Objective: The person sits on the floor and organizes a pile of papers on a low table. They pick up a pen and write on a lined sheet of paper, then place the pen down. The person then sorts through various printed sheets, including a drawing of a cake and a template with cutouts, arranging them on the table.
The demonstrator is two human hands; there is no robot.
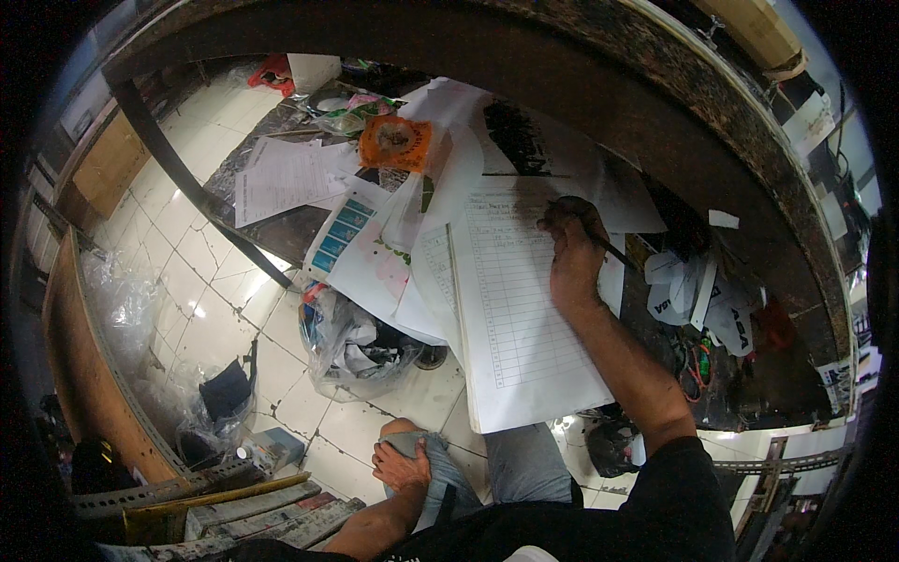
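On the low shelf in front of me lies an open ruled notebook [520, 328] with rows of handwriting near its top. My right hand [573, 245] rests on the upper part of the page, its fingers closed around a dark pen [620, 255]. The pen's back end sticks out to the right of the hand, while its tip is hidden by the fingers. My left hand [403, 468] lies over my left knee with its fingers spread, holding nothing. Loose white sheets [375, 286] lie partly under the notebook's left side.
An orange packet [395, 143] and a printed sheet [286, 178] lie left of the notebook. Crumpled white plastic [698, 295] lies on the right. A clear bag of waste [361, 347] stands on the tiled floor below. A dark table edge [599, 70] arches above the papers.
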